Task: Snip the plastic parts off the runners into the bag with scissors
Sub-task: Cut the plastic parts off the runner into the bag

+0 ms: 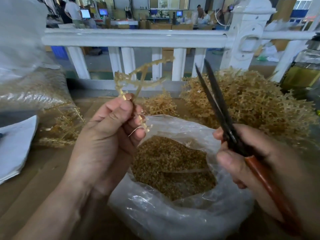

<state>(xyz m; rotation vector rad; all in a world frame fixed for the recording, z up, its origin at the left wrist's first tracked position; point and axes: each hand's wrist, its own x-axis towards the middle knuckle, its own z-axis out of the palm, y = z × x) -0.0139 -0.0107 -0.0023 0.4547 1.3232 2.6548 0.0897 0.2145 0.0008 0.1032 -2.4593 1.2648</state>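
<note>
— What's the biggest thing in view?

— The brown tabletop, with a white railing running across behind it. At the far left a large clear sack stands filled with tan material.

— And the stock?

— A tangled heap of runners lies at the right rear of the tabletop, and there is a smaller pile at the left. A bottle of yellow liquid stands at the right edge, behind the heap.

— Where is the bag?

— The bag is clear plastic. It sits front and centre between the two forearms with its mouth open upward. The cut parts lie inside as a tan mass.

— What about the hands?

— The left hand is raised just over the bag's far left rim. Its grip is pinched, thumb against fingertips, on the stem of one runner, whose branches fan up and to the right. The right hand is over the bag's right side, with its grip curled round the reddish handles of the scissors.

— How do the blades stand?

— They are dark, slightly parted and point up and away. They stand to the right of the runner and do not touch it.
</note>
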